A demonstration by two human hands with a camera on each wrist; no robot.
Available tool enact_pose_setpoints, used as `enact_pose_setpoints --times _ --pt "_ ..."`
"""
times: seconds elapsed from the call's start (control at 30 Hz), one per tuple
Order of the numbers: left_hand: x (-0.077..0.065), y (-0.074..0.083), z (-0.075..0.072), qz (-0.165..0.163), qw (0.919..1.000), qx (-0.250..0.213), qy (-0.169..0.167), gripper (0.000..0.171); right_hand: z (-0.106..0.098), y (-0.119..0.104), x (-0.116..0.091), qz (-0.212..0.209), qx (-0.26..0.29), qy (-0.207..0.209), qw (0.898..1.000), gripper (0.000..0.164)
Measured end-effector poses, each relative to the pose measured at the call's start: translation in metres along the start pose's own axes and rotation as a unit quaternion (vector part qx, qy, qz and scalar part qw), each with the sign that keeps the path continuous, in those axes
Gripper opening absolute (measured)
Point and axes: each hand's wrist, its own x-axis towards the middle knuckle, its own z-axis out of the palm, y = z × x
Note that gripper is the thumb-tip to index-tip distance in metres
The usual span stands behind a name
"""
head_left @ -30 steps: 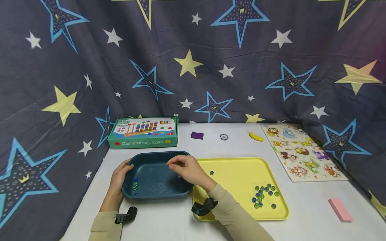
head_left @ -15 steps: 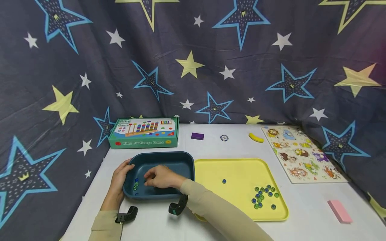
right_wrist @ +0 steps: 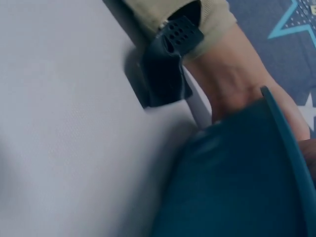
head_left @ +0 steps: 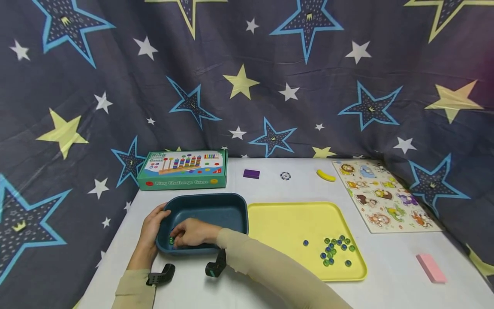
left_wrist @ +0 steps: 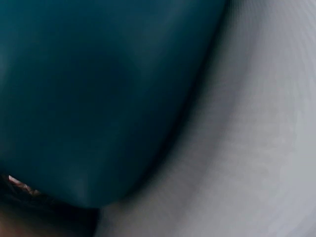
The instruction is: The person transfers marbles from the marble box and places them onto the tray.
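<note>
A dark blue plastic bin (head_left: 200, 200) stands on the white table. My left hand (head_left: 148, 227) holds its left end, thumb over the rim. Inside, my right hand (head_left: 194, 233) reaches to the left end, fingers bent down beside a few glass marbles (head_left: 171, 241). The fingertips partly hide these marbles, so whether one is pinched cannot be told. To the right, a yellow tray (head_left: 285, 210) carries a cluster of green and blue marbles and a lone blue marble (head_left: 305, 243). The left wrist view shows mostly the bin's outer wall (left_wrist: 98, 98).
Behind the bin lies a green game box (head_left: 183, 182). Along the back are a purple block (head_left: 251, 174), a poker chip (head_left: 285, 176) and a toy banana (head_left: 326, 175). An animal puzzle board (head_left: 386, 197) and a pink block (head_left: 431, 268) lie on the right.
My right hand has moved left and down into the bin, to the marbles at its left end. The lone blue marble has rolled rightward across the tray. My left hand has stayed put.
</note>
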Motion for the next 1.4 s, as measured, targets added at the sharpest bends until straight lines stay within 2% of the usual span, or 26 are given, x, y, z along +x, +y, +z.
enact_pose_setpoints --times 0.2,0.4,0.5,0.7,0.9,1.03,1.1,1.23,1.4 --pt "0.001 0.000 0.000 0.004 0.9999 -0.011 0.006 0.042 0.008 -0.001 0.003 -0.005 -0.017 -0.001 1.000 0.023" --pt "0.002 -0.002 0.000 0.011 0.9999 -0.004 0.008 0.043 0.010 0.000 0.004 -0.003 -0.019 0.004 1.000 0.011" --pt "0.003 -0.003 -0.001 0.010 0.9999 -0.002 0.012 0.042 0.011 0.000 0.005 0.000 -0.028 0.011 1.000 0.010" --pt "0.005 -0.004 -0.002 0.012 0.9998 0.003 0.015 0.043 0.010 0.001 0.005 -0.001 -0.082 0.016 0.996 0.013" --pt "0.005 -0.005 -0.001 0.017 0.9997 0.011 0.014 0.042 0.005 0.000 -0.001 -0.010 -0.127 0.000 0.992 0.013" --pt "0.005 -0.006 0.000 0.015 0.9996 0.020 0.010 0.042 -0.002 0.001 -0.012 -0.019 -0.146 0.018 0.989 0.014" --pt "0.005 -0.005 0.001 0.011 0.9996 0.023 0.010 0.042 -0.007 0.004 -0.018 -0.019 -0.140 0.036 0.989 0.015" --pt "0.005 -0.003 0.001 0.007 0.9996 0.025 0.012 0.042 -0.019 0.011 -0.032 -0.022 -0.088 0.063 0.994 0.018" --pt "0.005 -0.003 0.000 0.006 0.9995 0.026 0.014 0.043 -0.033 0.021 -0.049 -0.052 -0.037 0.081 0.995 0.018"
